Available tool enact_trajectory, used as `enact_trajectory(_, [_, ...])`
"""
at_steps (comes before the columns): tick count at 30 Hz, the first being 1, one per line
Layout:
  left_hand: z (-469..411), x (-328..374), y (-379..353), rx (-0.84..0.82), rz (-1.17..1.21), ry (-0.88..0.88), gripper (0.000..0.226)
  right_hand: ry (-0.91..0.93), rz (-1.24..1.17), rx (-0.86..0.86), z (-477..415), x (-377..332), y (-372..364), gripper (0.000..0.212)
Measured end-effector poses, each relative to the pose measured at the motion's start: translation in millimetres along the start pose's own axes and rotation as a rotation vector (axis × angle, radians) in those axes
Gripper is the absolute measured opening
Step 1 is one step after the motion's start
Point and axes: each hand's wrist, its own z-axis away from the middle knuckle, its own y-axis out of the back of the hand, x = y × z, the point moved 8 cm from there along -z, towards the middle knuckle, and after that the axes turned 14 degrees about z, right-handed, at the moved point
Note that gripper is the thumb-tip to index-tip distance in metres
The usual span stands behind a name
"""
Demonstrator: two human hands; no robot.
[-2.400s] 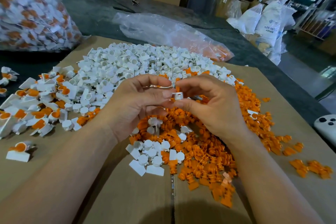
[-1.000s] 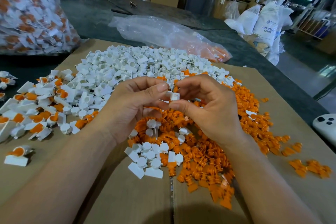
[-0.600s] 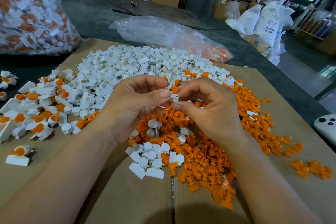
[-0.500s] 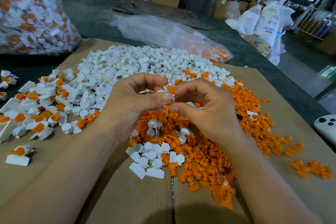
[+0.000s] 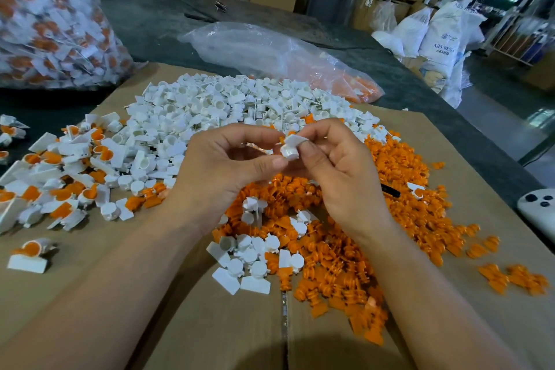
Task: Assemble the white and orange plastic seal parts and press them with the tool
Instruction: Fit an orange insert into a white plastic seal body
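Now, with orange no longer seen between the fingertips, the white seal part [image 5: 290, 148] is pinched by the right hand [image 5: 339, 183] and the left hand [image 5: 222, 177] together, and seating is judged done.

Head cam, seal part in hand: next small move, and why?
Probably roll the white seal part in the right hand so its cup faces up. Its closed round end faces the camera, so whether orange is seated inside cannot be told; the left hand has its thumb right beside it.
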Motion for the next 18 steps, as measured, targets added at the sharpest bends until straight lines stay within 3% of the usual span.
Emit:
enact_trajectory(7, [5, 12, -4, -0.017, -0.046, -0.115, 0.021, 0.030, 0.127, 0.053, 0, -2, 6, 0.026])
enact_trajectory(18, [3, 10, -2, -0.043, -0.027, -0.105, 0.023, 0.061, 0.206, 0.139, 3, -5, 13, 0.030])
